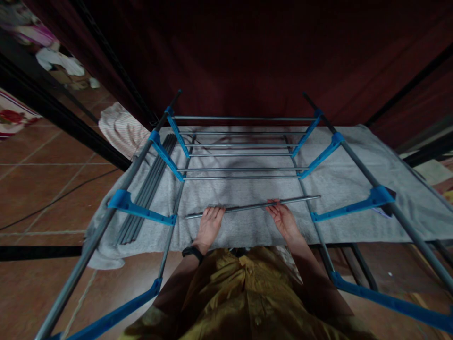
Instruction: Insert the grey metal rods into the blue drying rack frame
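Note:
A thin grey metal rod (244, 207) spans from left to right between my hands, its right end a little higher in view. My left hand (212, 219) wraps over its left part, knuckles up. With thumb and fingers, my right hand (282, 219) pinches it right of the middle. Around my arms stands a rack frame of long grey tubes (361, 165) with blue plastic brackets (143, 208). Farther back, several cross rods (244, 168) join the left and right brackets. The brackets nearest me have no rod between them.
Several loose grey tubes (146, 189) lie side by side on the left of a grey cloth (226, 226) covering the table. A dark red curtain (244, 56) hangs behind. A striped cloth (122, 130) lies past the table's left side, above a tiled floor (42, 189).

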`<state>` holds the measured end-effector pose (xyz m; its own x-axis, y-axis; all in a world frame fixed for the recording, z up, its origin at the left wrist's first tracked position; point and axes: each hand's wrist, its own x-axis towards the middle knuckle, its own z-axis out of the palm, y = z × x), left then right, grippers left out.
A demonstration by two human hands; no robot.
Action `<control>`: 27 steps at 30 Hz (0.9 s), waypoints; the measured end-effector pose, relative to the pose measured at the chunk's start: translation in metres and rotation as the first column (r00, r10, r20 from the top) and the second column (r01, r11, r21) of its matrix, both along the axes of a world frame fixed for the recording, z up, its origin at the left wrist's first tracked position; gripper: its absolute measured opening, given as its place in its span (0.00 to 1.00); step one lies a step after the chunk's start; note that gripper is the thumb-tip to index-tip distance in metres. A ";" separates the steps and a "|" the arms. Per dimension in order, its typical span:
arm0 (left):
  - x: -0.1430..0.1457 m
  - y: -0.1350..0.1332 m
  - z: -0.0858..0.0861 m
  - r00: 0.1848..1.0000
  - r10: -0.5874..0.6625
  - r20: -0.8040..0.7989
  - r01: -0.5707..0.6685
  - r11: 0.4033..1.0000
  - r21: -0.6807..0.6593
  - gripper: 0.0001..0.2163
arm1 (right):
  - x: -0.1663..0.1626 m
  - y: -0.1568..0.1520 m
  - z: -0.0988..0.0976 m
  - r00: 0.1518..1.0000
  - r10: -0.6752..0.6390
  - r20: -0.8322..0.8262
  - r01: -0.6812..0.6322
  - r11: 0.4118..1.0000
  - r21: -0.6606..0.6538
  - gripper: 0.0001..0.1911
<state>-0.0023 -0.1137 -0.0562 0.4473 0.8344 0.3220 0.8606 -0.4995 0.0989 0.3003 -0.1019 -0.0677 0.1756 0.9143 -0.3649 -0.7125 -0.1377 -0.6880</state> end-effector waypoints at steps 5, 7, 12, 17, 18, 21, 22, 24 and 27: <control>0.000 0.000 0.000 1.000 0.003 0.012 -0.003 1.000 0.008 0.15 | 0.000 0.000 0.000 1.000 -0.001 0.001 0.001 1.000 0.005 0.07; 0.000 0.000 -0.001 1.000 0.006 0.013 -0.007 1.000 0.014 0.15 | 0.000 0.000 0.000 1.000 -0.002 -0.002 0.002 1.000 0.005 0.07; -0.001 0.001 -0.004 1.000 0.016 0.019 -0.016 1.000 0.004 0.15 | -0.001 0.000 0.000 1.000 -0.015 -0.015 0.015 1.000 -0.008 0.06; -0.001 0.001 -0.004 0.999 0.025 0.019 -0.025 1.000 -0.005 0.16 | -0.001 0.000 0.001 1.000 -0.013 -0.013 0.013 1.000 0.001 0.05; -0.001 0.001 -0.004 1.000 0.026 0.017 -0.026 1.000 -0.004 0.16 | -0.001 0.000 0.001 1.000 -0.010 -0.012 0.010 1.000 0.003 0.05; -0.001 0.001 -0.005 1.000 0.025 0.010 -0.025 1.000 0.007 0.16 | -0.001 0.000 0.001 1.000 -0.010 -0.015 0.010 1.000 0.007 0.05; -0.001 0.001 -0.005 1.000 0.025 0.011 -0.025 1.000 0.012 0.16 | -0.001 0.000 0.000 1.000 -0.011 -0.015 0.011 1.000 0.009 0.05; 0.000 0.001 -0.004 1.000 0.027 0.015 -0.027 0.999 0.021 0.16 | -0.001 -0.001 0.000 1.000 -0.012 -0.015 0.012 1.000 0.013 0.04; 0.000 0.001 -0.004 0.999 0.029 0.018 -0.029 0.999 0.025 0.16 | -0.001 -0.001 -0.001 1.000 -0.012 -0.018 0.013 1.000 0.015 0.04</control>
